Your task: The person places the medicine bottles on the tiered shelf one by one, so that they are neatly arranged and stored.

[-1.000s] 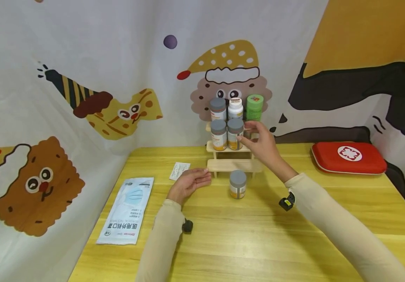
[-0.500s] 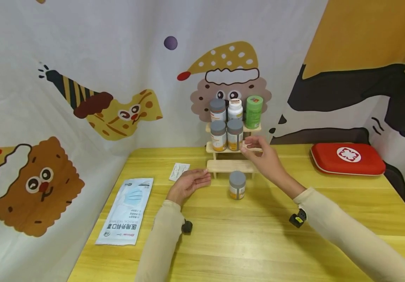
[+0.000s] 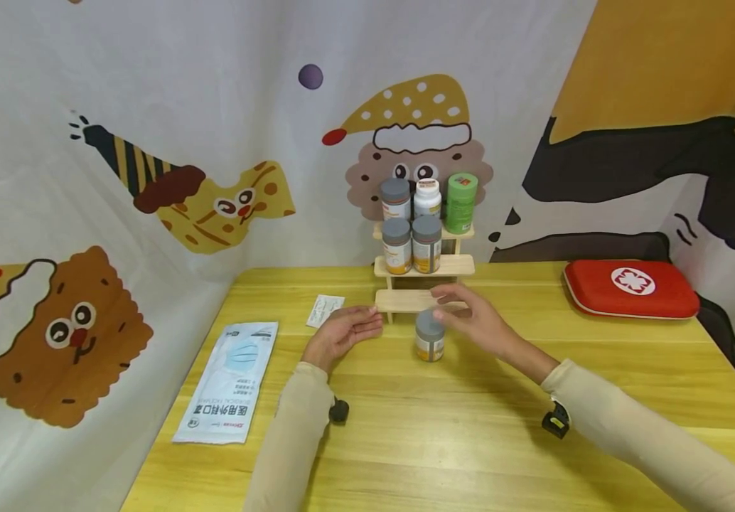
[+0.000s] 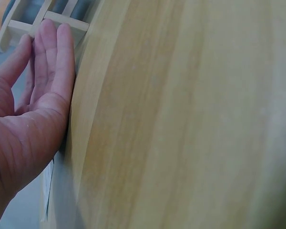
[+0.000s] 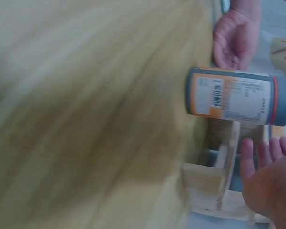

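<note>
A pill jar [image 3: 430,343] with a grey lid stands upright on the table in front of a small stepped wooden rack [image 3: 406,301]. My right hand [image 3: 479,323] is beside that jar, thumb and fingers spread around the lid's right side. In the right wrist view a gap shows between the fingers and the jar [image 5: 233,97]. My left hand [image 3: 345,334] rests on the table, palm inward, its straight fingertips at the left end of the rack's lowest step. Two grey-lidded jars [image 3: 411,246] occupy the middle step.
On the top step are a grey-lidded jar [image 3: 396,199], a white bottle [image 3: 428,198] and a green canister [image 3: 460,203]. A paper slip [image 3: 325,311] and a face mask packet [image 3: 229,382] lie at left. At right lies a red first-aid case [image 3: 631,289].
My right hand has left the jars on the middle step and come down and nearer to the jar on the table. The left hand stays in place.
</note>
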A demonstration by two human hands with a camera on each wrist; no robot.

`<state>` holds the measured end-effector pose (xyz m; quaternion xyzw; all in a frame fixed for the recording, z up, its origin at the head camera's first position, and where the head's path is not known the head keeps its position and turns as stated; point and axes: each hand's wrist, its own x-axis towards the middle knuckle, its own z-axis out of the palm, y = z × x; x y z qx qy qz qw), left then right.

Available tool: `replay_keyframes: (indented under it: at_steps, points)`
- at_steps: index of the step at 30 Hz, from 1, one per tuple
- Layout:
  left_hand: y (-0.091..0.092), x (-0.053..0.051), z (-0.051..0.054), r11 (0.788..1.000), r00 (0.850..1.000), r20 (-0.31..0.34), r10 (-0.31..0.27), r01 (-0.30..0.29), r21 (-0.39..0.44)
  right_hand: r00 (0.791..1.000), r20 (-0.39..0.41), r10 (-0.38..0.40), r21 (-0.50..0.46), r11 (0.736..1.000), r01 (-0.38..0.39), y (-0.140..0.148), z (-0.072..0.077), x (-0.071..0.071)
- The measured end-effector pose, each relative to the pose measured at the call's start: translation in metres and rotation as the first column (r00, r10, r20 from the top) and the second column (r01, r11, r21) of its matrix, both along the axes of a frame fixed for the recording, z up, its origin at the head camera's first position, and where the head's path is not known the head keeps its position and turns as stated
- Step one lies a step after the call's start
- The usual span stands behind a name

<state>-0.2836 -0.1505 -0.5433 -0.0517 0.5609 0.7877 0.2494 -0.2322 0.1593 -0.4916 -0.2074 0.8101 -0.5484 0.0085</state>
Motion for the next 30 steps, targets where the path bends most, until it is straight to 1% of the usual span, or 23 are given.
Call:
replay_keyframes:
  at_steps: [3, 5, 7, 13, 17, 25, 30]
  points:
    - [0.000, 0.000, 0.000, 1.000, 1.000, 0.005, 0.003, -0.003, 0.004, 0.996, 0.007, 0.085, -0.029, 0.996, -0.084, 0.002, -0.006, 0.002]
    - [-0.001, -0.001, 0.000, 1.000, 1.000, 0.004, 0.006, -0.006, 0.003, 0.993, 0.012, 0.114, -0.037, 0.993, -0.114, 0.002, -0.009, 0.004]
    - [0.000, -0.001, 0.000, 1.000, 1.000, 0.004, 0.006, -0.006, 0.004, 0.992, 0.013, 0.128, -0.032, 0.991, -0.128, 0.002, -0.011, 0.004]
    - [0.000, -0.002, -0.001, 1.000, 1.000, 0.011, 0.007, -0.007, 0.002, 0.992, 0.019, 0.127, 0.001, 0.992, -0.127, 0.001, -0.020, 0.009]
    - [0.001, -0.002, -0.002, 1.000, 1.000, 0.010, 0.011, -0.011, 0.002, 0.992, 0.029, 0.122, -0.001, 0.993, -0.122, 0.000, -0.025, 0.011]
    - [0.000, -0.002, 0.000, 1.000, 1.000, 0.010, 0.008, -0.008, 0.007, 0.993, 0.019, 0.115, -0.008, 0.993, -0.115, -0.001, -0.028, 0.011]
    - [0.000, -0.001, 0.000, 1.000, 1.000, 0.000, 0.004, -0.004, 0.002, 0.994, 0.031, 0.106, -0.007, 0.994, -0.106, 0.000, -0.028, 0.011]
